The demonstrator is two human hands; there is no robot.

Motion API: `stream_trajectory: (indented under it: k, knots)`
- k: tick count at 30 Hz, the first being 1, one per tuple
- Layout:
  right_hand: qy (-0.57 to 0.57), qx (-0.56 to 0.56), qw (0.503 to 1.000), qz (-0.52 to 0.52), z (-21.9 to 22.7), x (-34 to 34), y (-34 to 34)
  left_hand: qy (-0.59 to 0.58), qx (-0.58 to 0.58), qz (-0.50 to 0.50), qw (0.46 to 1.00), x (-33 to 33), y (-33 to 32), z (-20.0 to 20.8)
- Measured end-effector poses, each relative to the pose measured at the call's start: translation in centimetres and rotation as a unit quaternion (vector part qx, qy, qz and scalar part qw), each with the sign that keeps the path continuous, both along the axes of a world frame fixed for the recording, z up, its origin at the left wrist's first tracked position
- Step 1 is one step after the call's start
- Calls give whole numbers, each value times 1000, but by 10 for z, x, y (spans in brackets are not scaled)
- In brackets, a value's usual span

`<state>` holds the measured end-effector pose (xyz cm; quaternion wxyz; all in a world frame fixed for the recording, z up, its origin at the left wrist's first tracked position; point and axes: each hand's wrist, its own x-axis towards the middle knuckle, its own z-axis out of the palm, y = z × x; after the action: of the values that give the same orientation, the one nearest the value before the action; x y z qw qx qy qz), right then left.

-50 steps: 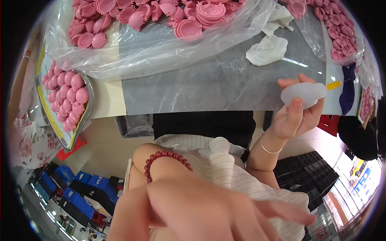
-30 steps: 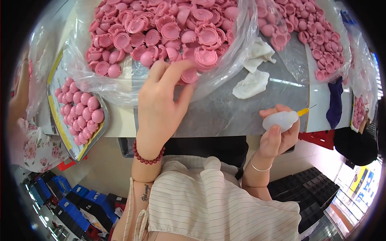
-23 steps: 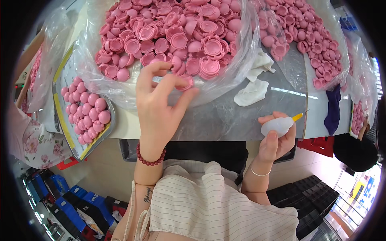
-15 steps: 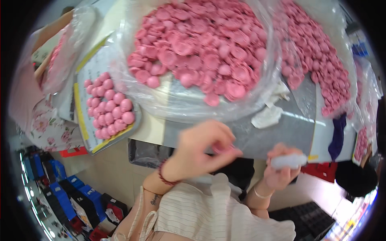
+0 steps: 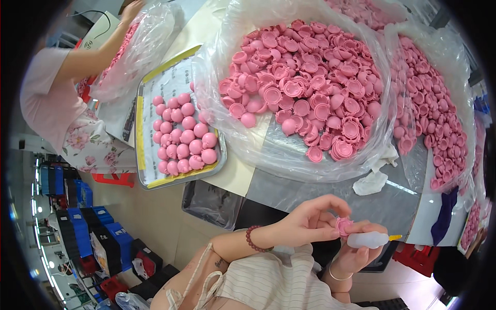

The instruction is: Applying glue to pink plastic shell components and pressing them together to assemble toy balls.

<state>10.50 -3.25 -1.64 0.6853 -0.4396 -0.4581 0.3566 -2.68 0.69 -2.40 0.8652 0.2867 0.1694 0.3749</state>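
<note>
At the table's front edge, my left hand (image 5: 310,221) pinches a small pink plastic cup-shaped piece (image 5: 343,226) between thumb and fingers. My right hand (image 5: 356,255) is wrapped round a white squeeze bottle (image 5: 367,239), whose yellow tip (image 5: 394,237) points right. The two hands meet, and the right fingertips lie against or just behind the pink piece; I cannot tell which. Beyond them, a heap of pink half-shells (image 5: 310,67) fills an opened clear plastic bag (image 5: 289,173). On the left, a paper-lined tray (image 5: 155,85) bears rows of pink balls (image 5: 183,137).
A second bag of pink shells (image 5: 434,113) lies on the right, near a crumpled white tissue (image 5: 370,183) and a dark purple cloth (image 5: 443,217). Another person's arm (image 5: 93,62) reaches into a bag at the far left. A black bin (image 5: 212,204) stands below the table edge.
My left hand has moved right with the pink piece and now meets my right hand. The bottle's yellow tip has come into sight. The whole view has shifted.
</note>
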Motion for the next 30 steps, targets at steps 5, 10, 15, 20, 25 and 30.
stream_trajectory:
  k: [5, 10, 15, 20, 25, 30]
  knots:
    - [2, -17, 1000, 18, 6, -2, 3, 10, 19, -40, 999, -5, 3, -3]
    - [38, -25, 999, 25, 5, 2, -1, 28, 95, -31, 995, -4, 2, -1]
    - [158, 20, 987, -38, 3, 5, 1, 53, 28, 84, 995, -8, 1, 11]
    - [159, 37, 987, 5, 1, 17, 6, 46, 29, 85, 995, -9, -2, 13]
    - [98, 76, 991, -49, 6, 16, 11, 92, 40, 123, 987, -11, -10, -1]
    - [-68, 153, 986, 14, 14, 31, 7, 60, 52, 128, 989, -6, -13, 1]
